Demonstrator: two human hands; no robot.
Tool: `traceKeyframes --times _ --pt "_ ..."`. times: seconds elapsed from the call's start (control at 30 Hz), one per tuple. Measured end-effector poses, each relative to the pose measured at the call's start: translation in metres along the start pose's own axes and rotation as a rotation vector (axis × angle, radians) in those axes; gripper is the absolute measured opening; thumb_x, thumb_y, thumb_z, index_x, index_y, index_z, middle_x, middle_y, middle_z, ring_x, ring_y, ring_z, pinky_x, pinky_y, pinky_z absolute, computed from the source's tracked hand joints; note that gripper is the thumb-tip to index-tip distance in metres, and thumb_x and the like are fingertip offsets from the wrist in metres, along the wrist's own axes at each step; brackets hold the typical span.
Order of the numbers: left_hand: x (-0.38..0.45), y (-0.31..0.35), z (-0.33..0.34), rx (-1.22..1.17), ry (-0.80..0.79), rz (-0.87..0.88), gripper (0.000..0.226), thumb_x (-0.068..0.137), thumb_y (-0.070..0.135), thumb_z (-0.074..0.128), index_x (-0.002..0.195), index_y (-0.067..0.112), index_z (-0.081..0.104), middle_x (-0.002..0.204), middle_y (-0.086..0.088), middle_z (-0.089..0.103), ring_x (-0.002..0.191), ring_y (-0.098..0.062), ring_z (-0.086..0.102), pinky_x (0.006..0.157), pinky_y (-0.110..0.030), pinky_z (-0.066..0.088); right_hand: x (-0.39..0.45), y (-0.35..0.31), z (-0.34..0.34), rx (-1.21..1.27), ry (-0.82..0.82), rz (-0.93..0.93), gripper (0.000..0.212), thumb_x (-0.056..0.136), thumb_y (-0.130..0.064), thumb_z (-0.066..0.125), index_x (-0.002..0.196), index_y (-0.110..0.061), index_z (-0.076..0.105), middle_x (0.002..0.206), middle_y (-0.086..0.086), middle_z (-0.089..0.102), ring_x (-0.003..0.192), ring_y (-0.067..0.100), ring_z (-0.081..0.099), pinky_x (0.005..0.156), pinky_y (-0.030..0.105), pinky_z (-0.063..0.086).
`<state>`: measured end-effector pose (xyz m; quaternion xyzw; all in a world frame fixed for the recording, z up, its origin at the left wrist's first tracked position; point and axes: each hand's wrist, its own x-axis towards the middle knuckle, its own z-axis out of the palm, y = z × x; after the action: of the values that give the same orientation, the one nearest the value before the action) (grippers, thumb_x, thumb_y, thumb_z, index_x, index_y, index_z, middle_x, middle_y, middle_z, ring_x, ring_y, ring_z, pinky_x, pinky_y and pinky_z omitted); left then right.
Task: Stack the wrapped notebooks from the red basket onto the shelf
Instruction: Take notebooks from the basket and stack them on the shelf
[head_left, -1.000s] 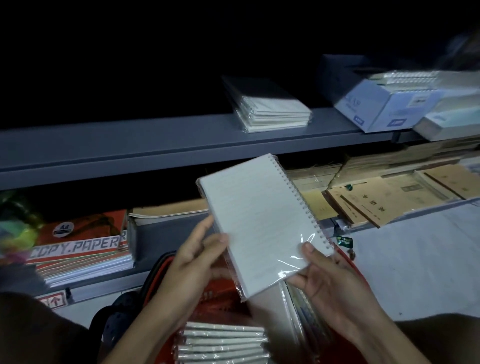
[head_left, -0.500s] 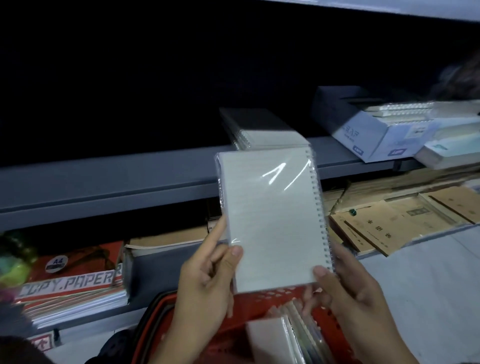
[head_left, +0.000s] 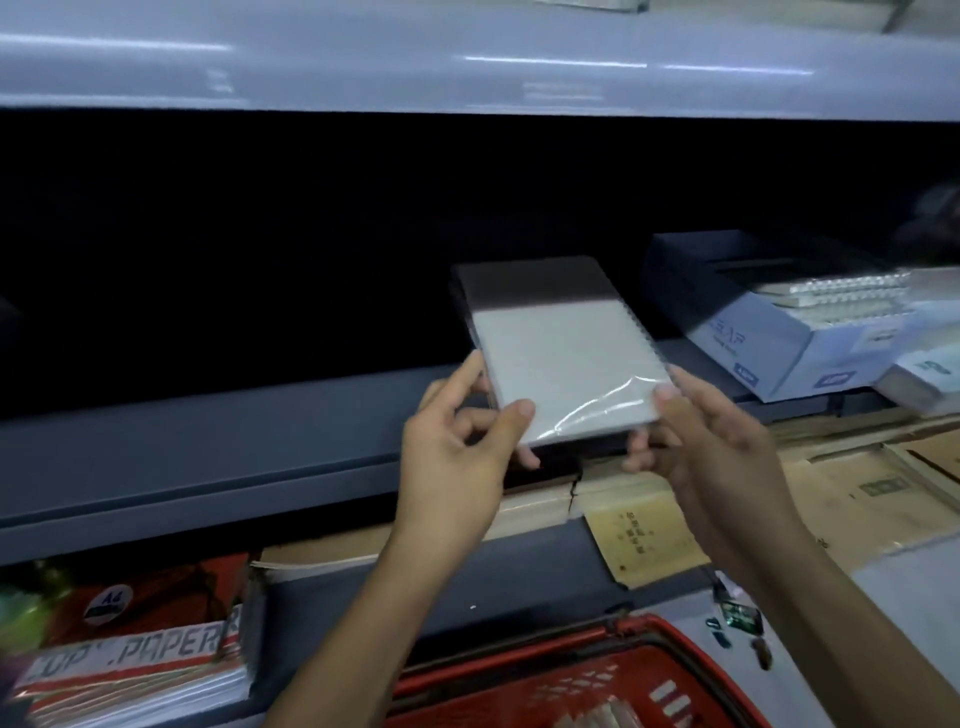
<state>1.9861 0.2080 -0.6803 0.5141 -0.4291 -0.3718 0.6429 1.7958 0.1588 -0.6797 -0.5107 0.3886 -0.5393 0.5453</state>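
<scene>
A plastic-wrapped white spiral notebook (head_left: 561, 364) lies flat at the front of the grey shelf (head_left: 218, 436), its far half in shadow, seemingly on top of the notebook stack there, which it hides. My left hand (head_left: 457, 447) grips its near left corner and my right hand (head_left: 711, 441) grips its near right corner, thumbs on top. The red basket (head_left: 613, 670) sits at the bottom of the view below my arms, with more wrapped notebooks (head_left: 597, 719) just visible inside.
A blue-white box (head_left: 753, 343) holding spiral notebooks stands on the same shelf to the right. Brown paper booklets (head_left: 852, 493) fill the lower shelf at right. Red copy-paper packs (head_left: 140, 654) lie at lower left. Another shelf board (head_left: 467, 62) runs overhead.
Both hands have lifted the notebook from upright in front of the shelf edge and laid it flat onto the shelf stack. The camera view has tilted upward.
</scene>
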Motion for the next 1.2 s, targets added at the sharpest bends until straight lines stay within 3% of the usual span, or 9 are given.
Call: traceKeyframes --times 0.13,0.23,0.33,0.43,0.57,0.77,0.87,1.0,1.2 --pt "0.036 -0.001 0.018 0.133 0.034 -0.028 0.055 0.094 0.025 0.066 0.146 0.019 0.048 0.103 0.007 0.063 0.064 -0.005 0.064 0.066 -0.012 0.054 0.055 0.009 -0.004 -0.440 0.115 -0.035 0.033 0.103 -0.037 0.049 0.126 -0.018 0.064 0.070 -0.005 0.058 0.063 0.012 0.056 0.064 0.035 0.051" --pt "0.059 -0.003 0.023 0.262 0.165 -0.046 0.049 0.096 0.032 0.063 0.141 0.015 0.051 0.119 0.010 0.047 0.079 -0.010 0.065 0.077 -0.020 0.056 0.079 0.020 -0.002 -0.800 0.138 -0.069 0.043 0.102 -0.047 0.043 0.127 -0.019 0.064 0.109 0.003 0.055 0.097 0.017 0.058 0.092 0.031 0.043" --pt "0.066 -0.010 0.021 0.386 0.217 0.018 0.045 0.096 0.039 0.060 0.135 0.018 0.055 0.119 0.010 0.037 0.091 -0.018 0.063 0.086 -0.026 0.055 0.082 0.021 0.001 -0.738 0.156 -0.051 0.046 0.097 -0.054 0.049 0.129 -0.023 0.061 0.123 0.001 0.045 0.117 0.018 0.052 0.104 0.033 0.041" --pt "0.056 -0.020 0.014 0.377 0.175 0.098 0.043 0.094 0.043 0.061 0.135 0.030 0.055 0.126 0.017 0.041 0.100 -0.006 0.057 0.083 -0.010 0.049 0.070 0.021 -0.009 -0.519 0.076 0.019 0.050 0.090 -0.051 0.063 0.134 -0.029 0.057 0.124 -0.008 0.056 0.110 0.000 0.056 0.086 0.016 0.043" --pt "0.053 -0.031 0.011 0.298 0.067 0.120 0.044 0.091 0.041 0.068 0.134 0.031 0.061 0.142 0.022 0.044 0.127 -0.006 0.053 0.107 -0.031 0.048 0.073 0.023 -0.019 -0.467 0.090 -0.026 0.048 0.086 -0.033 0.073 0.131 -0.022 0.063 0.114 -0.003 0.071 0.096 0.002 0.065 0.082 0.011 0.048" --pt "0.053 -0.035 0.017 0.264 0.049 0.073 0.046 0.092 0.040 0.067 0.137 0.034 0.058 0.155 0.007 0.039 0.140 -0.005 0.042 0.114 -0.032 0.041 0.082 0.024 -0.017 -0.397 0.120 -0.014 0.048 0.087 -0.032 0.075 0.132 -0.022 0.063 0.112 -0.008 0.073 0.088 0.003 0.066 0.070 0.011 0.050" --pt "0.052 -0.036 0.017 0.233 0.026 0.049 0.049 0.092 0.038 0.067 0.140 0.033 0.055 0.140 0.014 0.057 0.128 0.006 0.051 0.109 -0.022 0.044 0.080 0.026 -0.017 -0.416 0.103 -0.003 0.050 0.089 -0.031 0.073 0.136 -0.023 0.060 0.113 -0.010 0.070 0.102 0.000 0.065 0.085 0.013 0.046" --pt "0.055 -0.037 0.023 0.257 0.050 0.052 0.049 0.092 0.035 0.068 0.139 0.033 0.055 0.078 0.033 0.056 0.079 0.011 0.056 0.076 -0.006 0.046 0.081 0.027 -0.017 -0.454 0.108 0.002 0.053 0.091 -0.031 0.071 0.140 -0.019 0.057 0.121 -0.006 0.068 0.110 0.007 0.065 0.095 0.019 0.047" --pt "0.057 -0.038 0.049 0.236 0.047 0.050 0.051 0.090 0.035 0.071 0.139 0.033 0.056 0.092 0.029 0.062 0.089 0.009 0.059 0.085 -0.010 0.050 0.085 0.014 -0.034 -0.464 0.149 0.064 0.056 0.093 -0.029 0.069 0.143 -0.012 0.051 0.127 0.000 0.065 0.077 0.010 0.063 0.077 0.019 0.048"
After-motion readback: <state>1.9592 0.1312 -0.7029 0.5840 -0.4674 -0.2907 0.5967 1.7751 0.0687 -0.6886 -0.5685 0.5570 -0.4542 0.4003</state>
